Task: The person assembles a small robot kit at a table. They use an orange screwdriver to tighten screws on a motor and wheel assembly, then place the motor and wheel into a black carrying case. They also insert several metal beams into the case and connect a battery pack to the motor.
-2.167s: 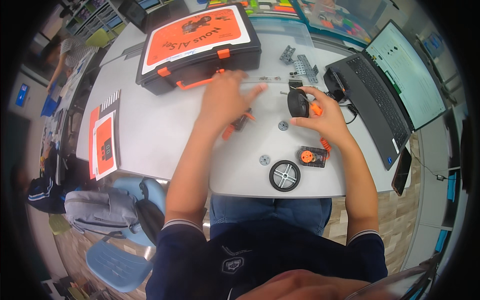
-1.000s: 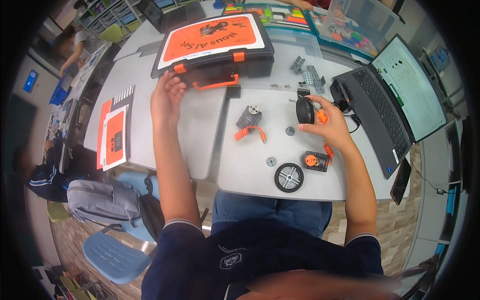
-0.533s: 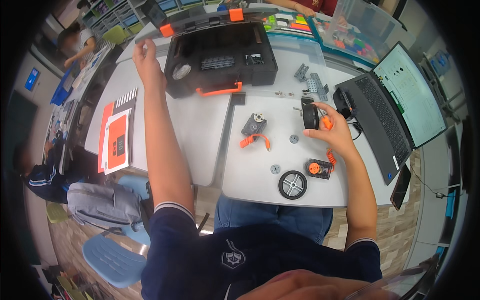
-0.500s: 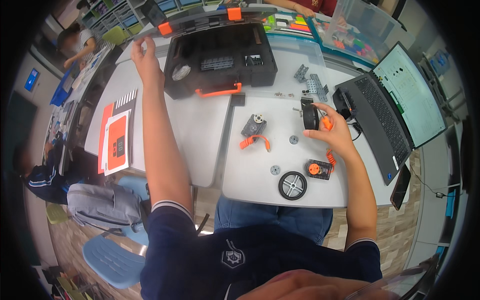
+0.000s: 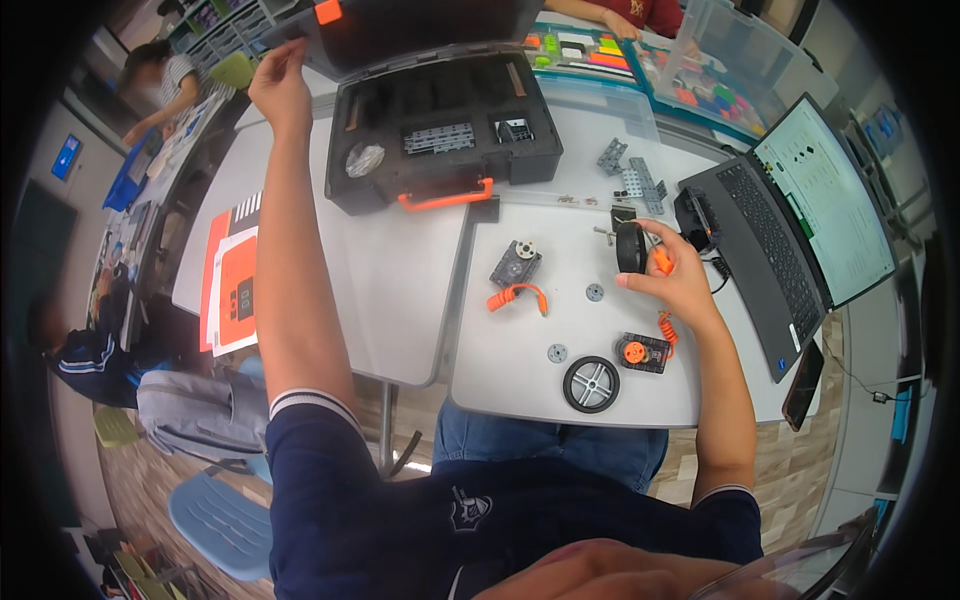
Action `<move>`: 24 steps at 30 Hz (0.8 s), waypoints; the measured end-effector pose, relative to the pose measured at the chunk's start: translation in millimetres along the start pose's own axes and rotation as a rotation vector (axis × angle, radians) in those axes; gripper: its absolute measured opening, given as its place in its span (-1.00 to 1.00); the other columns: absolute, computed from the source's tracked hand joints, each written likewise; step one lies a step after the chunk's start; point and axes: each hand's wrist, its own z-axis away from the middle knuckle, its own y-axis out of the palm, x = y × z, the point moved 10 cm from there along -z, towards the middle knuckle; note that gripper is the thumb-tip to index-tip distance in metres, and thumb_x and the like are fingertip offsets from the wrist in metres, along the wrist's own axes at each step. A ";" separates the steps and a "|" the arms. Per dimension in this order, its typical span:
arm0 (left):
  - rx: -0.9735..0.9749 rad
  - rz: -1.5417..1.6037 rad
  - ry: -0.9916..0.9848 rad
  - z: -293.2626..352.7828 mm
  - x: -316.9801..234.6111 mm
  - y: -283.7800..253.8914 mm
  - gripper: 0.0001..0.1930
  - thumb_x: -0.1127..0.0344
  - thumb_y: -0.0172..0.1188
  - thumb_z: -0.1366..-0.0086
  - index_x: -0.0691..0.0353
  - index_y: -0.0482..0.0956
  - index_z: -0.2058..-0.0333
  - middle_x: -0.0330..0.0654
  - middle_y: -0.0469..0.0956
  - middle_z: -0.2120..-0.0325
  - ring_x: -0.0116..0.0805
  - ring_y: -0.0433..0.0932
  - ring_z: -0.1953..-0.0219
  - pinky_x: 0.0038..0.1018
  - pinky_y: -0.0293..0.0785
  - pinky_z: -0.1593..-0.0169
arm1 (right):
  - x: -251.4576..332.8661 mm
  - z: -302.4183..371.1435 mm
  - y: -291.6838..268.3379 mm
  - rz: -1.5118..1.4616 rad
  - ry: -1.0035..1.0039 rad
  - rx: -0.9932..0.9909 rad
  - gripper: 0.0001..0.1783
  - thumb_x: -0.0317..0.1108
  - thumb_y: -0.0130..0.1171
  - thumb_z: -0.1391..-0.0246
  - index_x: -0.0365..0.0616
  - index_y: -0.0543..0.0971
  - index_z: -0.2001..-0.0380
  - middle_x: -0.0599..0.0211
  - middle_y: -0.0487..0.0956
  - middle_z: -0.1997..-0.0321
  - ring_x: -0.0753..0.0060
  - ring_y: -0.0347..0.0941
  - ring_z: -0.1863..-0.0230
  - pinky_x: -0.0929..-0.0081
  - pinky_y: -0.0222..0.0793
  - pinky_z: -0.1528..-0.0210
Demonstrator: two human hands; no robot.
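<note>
Lid [image 5: 430,30] of the black case has swung further up & back vs. half a sec ago; its dark underside now shows. L hand [image 5: 280,92] went up w/ it. R hand [image 5: 682,278] about same spot.

L hand: fingers bunched, nearly closed, tips at lid's L edge, looks like a pinch. R hand: part-open C-grip, thumb & fingers round a black-tyred wheel [image 5: 630,248], seen edge-on, tyre upright in view; orange-handled tool [image 5: 663,262], prob. screwdriver, held in same hand.

Key relation: case [image 5: 345,192] sits R of & nearer the body than L hand, long axis running L–R, far end tipped slightly away at R; orange carry handle [image 5: 447,196] faces the person. L hand is the nearer one, at the lid's side; R hand well apart, beyond case's R end. Inside: grey perforated beams [image 5: 438,138], clear bag [image 5: 364,160] in front L corner.

Below R hand, on table: grey disc [image 5: 594,292], motor w/ orange hub [image 5: 643,352], spoked wheel [image 5: 591,385] lying flat. Laptop [image 5: 740,200] open to R.
</note>
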 end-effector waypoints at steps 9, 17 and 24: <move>-0.201 -0.051 0.082 -23.4 -16.4 -56.3 -0.86 0.60 0.26 -0.28 0.29 0.69 0.22 -0.25 0.66 0.41 -0.59 0.59 0.35 -0.68 0.45 0.28 | 0.9 0.8 -2.3 -0.003 -0.004 -0.002 -0.13 -0.33 0.59 0.25 -0.21 0.46 -0.22 0.67 0.25 0.64 0.78 0.12 0.60 0.67 -0.03 0.51; -0.316 -0.147 -0.230 4.4 16.1 -123.6 -0.37 0.67 0.17 -0.26 0.17 0.14 -0.24 0.03 0.55 0.11 -0.30 0.60 0.15 -0.48 0.55 0.12 | 4.2 2.2 6.9 -0.044 -0.011 0.017 -0.16 -0.36 0.59 0.24 -0.21 0.47 -0.19 0.66 0.29 0.61 0.79 0.16 0.58 0.69 0.01 0.50; -0.239 -0.067 -0.505 56.0 68.5 -152.1 -0.25 0.72 0.24 -0.17 0.30 0.08 -0.28 0.22 0.33 -0.21 -0.05 0.52 -0.11 -0.33 0.55 -0.13 | 2.0 2.0 6.8 -0.015 -0.023 0.008 -0.16 -0.39 0.58 0.23 -0.22 0.47 -0.19 0.67 0.26 0.62 0.80 0.13 0.59 0.70 -0.01 0.50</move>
